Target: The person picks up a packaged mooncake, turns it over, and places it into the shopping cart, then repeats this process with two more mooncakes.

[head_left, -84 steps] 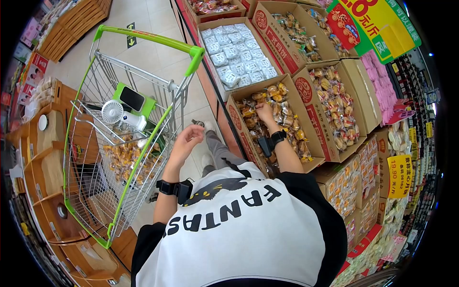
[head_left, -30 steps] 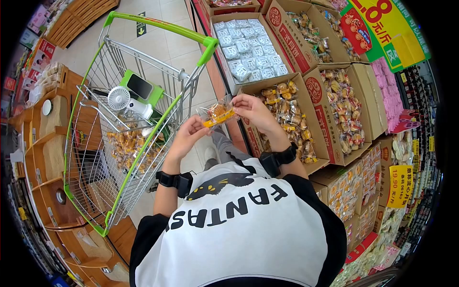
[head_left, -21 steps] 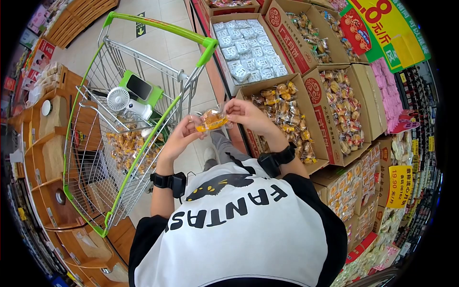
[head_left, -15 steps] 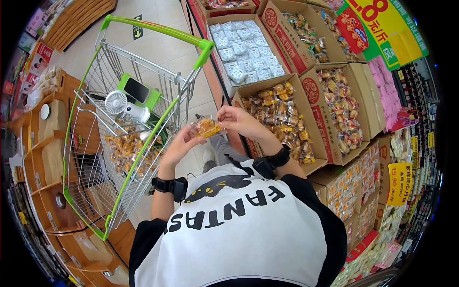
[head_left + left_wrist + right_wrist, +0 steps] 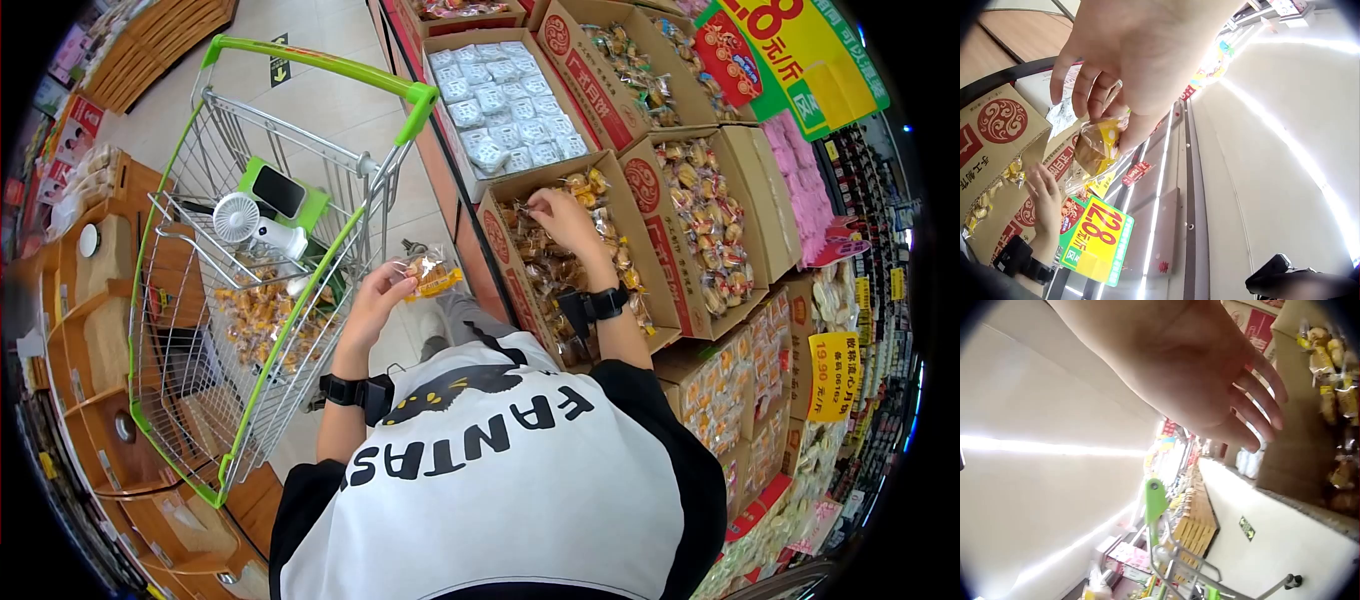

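Note:
In the head view, my left hand [image 5: 376, 300] pinches one edge of a clear-and-yellow wrapped mooncake [image 5: 430, 276] in front of my body. The left wrist view shows the thumb and fingertips on the wrapper of the mooncake [image 5: 1094, 150], the pastry hanging below them. My right hand [image 5: 566, 222] is over an open cardboard box [image 5: 512, 272] of similar wrapped mooncakes [image 5: 558, 262]. Its fingers are loosely bent with nothing between them; in the right wrist view the hand [image 5: 1191, 375] is beside the box wall.
On my left stands a shopping cart [image 5: 345, 68] with a green handle, carrying a phone [image 5: 278, 190], a white handheld fan [image 5: 237, 218] and several wrapped mooncakes [image 5: 265, 325]. More boxes, one with white packets [image 5: 500, 100], line the right side. Wooden shelves [image 5: 105, 400] are beyond the cart.
The right hand first came out of the box, and both hands held and turned the mooncake. Now the right hand has let go and moved back over the box; the left keeps the mooncake.

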Action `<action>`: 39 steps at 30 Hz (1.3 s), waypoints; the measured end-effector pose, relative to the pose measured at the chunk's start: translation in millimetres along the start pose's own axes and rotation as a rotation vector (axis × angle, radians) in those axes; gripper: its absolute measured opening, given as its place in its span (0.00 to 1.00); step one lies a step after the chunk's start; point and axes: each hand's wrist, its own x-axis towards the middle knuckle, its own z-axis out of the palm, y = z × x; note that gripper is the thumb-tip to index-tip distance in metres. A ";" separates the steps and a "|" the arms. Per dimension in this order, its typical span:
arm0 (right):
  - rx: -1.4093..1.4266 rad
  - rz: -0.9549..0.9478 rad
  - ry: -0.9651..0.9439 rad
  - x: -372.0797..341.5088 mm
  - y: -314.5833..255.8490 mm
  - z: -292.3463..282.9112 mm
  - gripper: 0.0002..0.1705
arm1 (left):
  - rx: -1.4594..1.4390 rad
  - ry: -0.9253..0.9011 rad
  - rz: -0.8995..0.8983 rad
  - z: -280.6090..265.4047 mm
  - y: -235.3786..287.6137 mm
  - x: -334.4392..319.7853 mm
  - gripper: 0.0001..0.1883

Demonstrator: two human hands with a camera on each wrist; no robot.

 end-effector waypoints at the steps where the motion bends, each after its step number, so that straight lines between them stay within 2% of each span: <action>1: -0.003 0.001 0.001 -0.5 11.5 1.4 0.11 | 0.001 0.005 0.001 0.6 -0.4 0.4 0.09; 3: -0.084 0.184 -0.155 -1.0 32.9 7.3 0.13 | 0.000 0.010 0.004 2.2 0.2 0.8 0.09; 4: -0.086 0.183 -0.155 -1.2 49.0 16.9 0.13 | 0.002 0.019 0.004 3.3 1.8 0.2 0.09; 6: -0.138 0.277 -0.302 0.0 82.2 42.9 0.13 | 0.004 0.029 0.005 3.5 2.3 -0.2 0.09; 9: -0.229 0.371 -0.296 -4.6 98.4 67.9 0.15 | 0.016 0.026 -0.005 1.4 1.7 -1.0 0.09; 11: -0.149 0.388 -0.316 -5.0 108.3 76.3 0.15 | 0.005 0.020 -0.006 0.4 2.1 -2.5 0.08; 13: -0.143 0.443 -0.189 -9.0 102.1 79.1 0.15 | -0.007 0.029 -0.003 0.3 5.1 -5.1 0.08; 19: -0.153 0.415 -0.121 -12.4 100.8 83.0 0.12 | -0.027 0.057 -0.015 -0.3 5.2 -6.1 0.08; 23: -0.061 0.398 -0.147 -12.1 93.5 74.8 0.10 | -0.049 0.024 0.006 -3.9 1.9 -6.5 0.09; 25: -0.032 0.452 -0.182 -11.0 88.8 72.9 0.10 | -0.037 0.035 0.001 -4.0 1.7 -6.3 0.09; 29: -0.030 0.437 -0.147 -12.3 76.1 69.9 0.08 | -0.024 0.047 -0.007 -1.3 5.0 -7.5 0.09; 32: -0.044 0.457 -0.186 -12.4 67.1 66.8 0.09 | -0.027 0.043 -0.004 -1.4 5.5 -7.8 0.09; 35: -0.118 0.347 -0.147 -13.3 71.4 69.0 0.11 | -0.026 0.044 -0.005 -3.3 4.8 -8.6 0.10; 37: -0.265 0.373 -0.210 -9.9 70.8 66.0 0.11 | -0.034 0.055 -0.007 -2.7 7.0 -10.3 0.10; 39: -0.262 0.362 -0.258 -7.0 64.3 53.6 0.12 | -0.043 0.064 -0.010 -3.0 6.8 -10.9 0.10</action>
